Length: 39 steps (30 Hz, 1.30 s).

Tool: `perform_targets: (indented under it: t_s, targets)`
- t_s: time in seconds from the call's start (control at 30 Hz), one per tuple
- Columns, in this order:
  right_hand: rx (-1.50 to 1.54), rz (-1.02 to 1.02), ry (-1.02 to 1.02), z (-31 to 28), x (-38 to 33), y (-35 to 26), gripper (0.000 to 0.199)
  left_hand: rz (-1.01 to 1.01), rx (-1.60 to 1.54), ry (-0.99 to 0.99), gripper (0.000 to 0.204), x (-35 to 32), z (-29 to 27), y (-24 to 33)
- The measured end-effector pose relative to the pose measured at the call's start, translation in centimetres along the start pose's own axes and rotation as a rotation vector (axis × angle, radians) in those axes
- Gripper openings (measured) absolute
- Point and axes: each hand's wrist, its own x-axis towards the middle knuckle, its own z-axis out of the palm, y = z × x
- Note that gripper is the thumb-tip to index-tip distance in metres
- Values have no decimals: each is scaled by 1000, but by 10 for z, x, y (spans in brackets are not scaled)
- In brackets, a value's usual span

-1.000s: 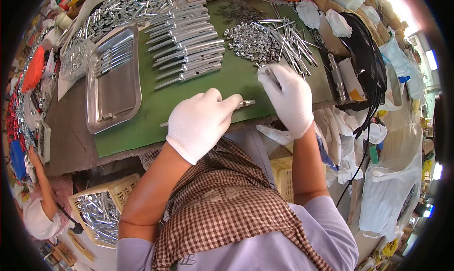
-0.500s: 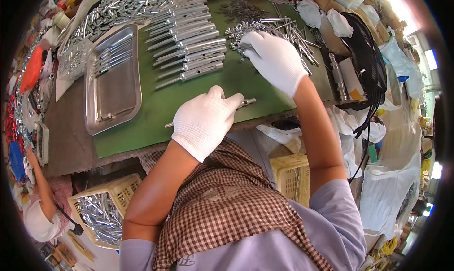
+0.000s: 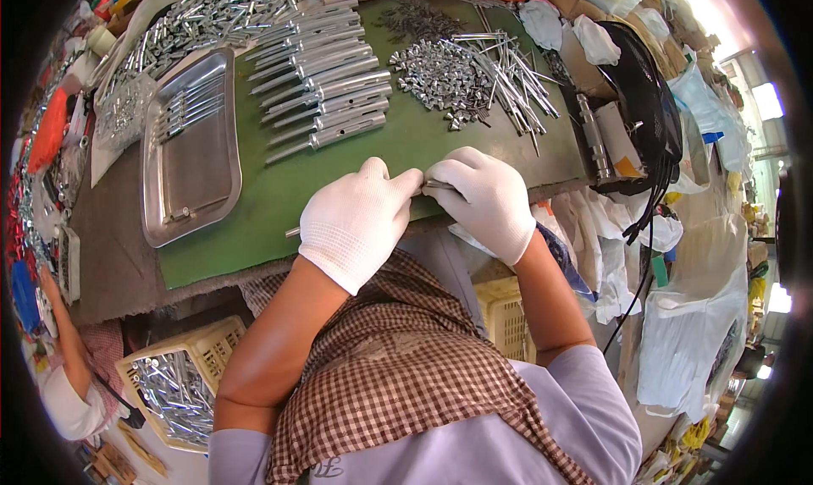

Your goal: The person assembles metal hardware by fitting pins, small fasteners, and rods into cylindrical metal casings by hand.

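My left hand [image 3: 360,218], in a white knitted glove, is closed around a slim metal rod [image 3: 293,232] whose left tip sticks out beside the cuff. Facing it, my right hand [image 3: 487,201], gloved alike, has thumb and fingers pinched at the rod's right end. Whether a small part is also in that pinch is hidden by the fingertips. Beyond my hands lie a heap of small silver fittings [image 3: 432,74] and a bundle of thin metal pins [image 3: 512,83]. Slotted metal tubes with thin rods [image 3: 339,96] form a row on the green mat [image 3: 246,252].
On the left stands a steel tray [image 3: 235,159] holding several thin rods. Many metal parts [image 3: 212,19] are piled at the back. A metal cylinder [image 3: 595,138] lies by black cables at right. A yellow crate [image 3: 203,349] sits below the table; a co-worker's arm [image 3: 72,341] shows far left.
My right hand has come from the heap of small fittings down to the rod's right end, meeting my left hand. My left hand still holds the rod. The view has shifted slightly.
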Motion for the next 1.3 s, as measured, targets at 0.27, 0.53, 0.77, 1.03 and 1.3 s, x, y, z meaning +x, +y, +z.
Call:
perform_targets:
  t_s: [0.27, 0.53, 0.77, 1.03, 1.3]
  targets:
    - [-45, 218, 158, -13, 18, 27, 10, 22, -10, 32, 18, -1, 3, -2]
    - [-519, -59, -213, -14, 42, 26, 9, 5, -37, 32, 18, 0, 2, 0]
    - [220, 64, -148, -15, 27, 24, 16, 0, -31, 28, 21, -1, 4, -2]
    - [210, 25, -135, -12, 15, -5, 18, 16, -32, 63, 12, -4, 5, -3]
    - [82, 123, -156, -11, 10, -15, 19, 55, 34, -5, 18, -2, 6, -6]
